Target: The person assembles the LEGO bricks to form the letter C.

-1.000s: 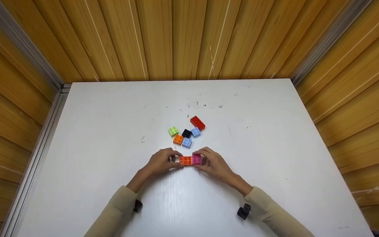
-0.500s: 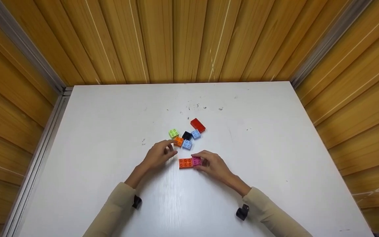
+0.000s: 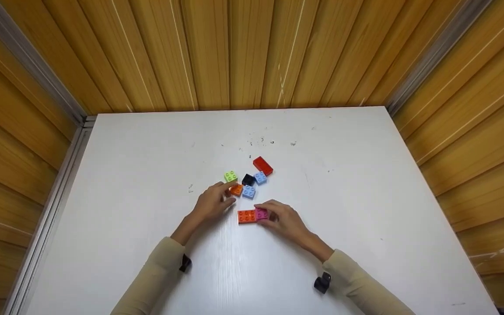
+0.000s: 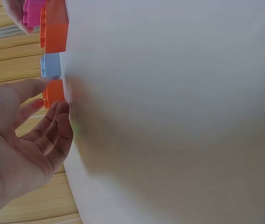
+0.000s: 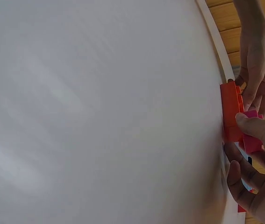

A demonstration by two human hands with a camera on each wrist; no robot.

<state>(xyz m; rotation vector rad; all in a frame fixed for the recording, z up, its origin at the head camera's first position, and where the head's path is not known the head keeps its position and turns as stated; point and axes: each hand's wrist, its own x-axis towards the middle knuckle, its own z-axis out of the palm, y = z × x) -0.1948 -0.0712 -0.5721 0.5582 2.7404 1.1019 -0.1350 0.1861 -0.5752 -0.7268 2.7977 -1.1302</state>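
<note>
My right hand [image 3: 288, 222] pinches a pink toy brick [image 3: 261, 214] between thumb and fingers. The pink brick sits on the right end of a longer red-orange brick [image 3: 246, 216], which lies on the table. Over at the cluster of loose bricks, my left hand [image 3: 211, 203] reaches to a small orange brick [image 3: 236, 190]; its index finger reaches the brick's upper left, while the thumb appears apart from it. Beside that brick lies a light blue brick [image 3: 248, 192]. In the left wrist view the left fingers [image 4: 60, 135] are bent loosely near the orange brick [image 4: 54, 93].
Behind these lie a lime green brick [image 3: 230, 176], a black brick [image 3: 248, 180], a second light blue brick [image 3: 260, 177] and a long red brick [image 3: 263, 166]. Wood-patterned walls [image 3: 252, 52] stand around the white table [image 3: 344, 197].
The left hand has let go of the red-orange brick and moved up to the small orange brick, which has shifted slightly. My right hand keeps its pinch on the pink brick.
</note>
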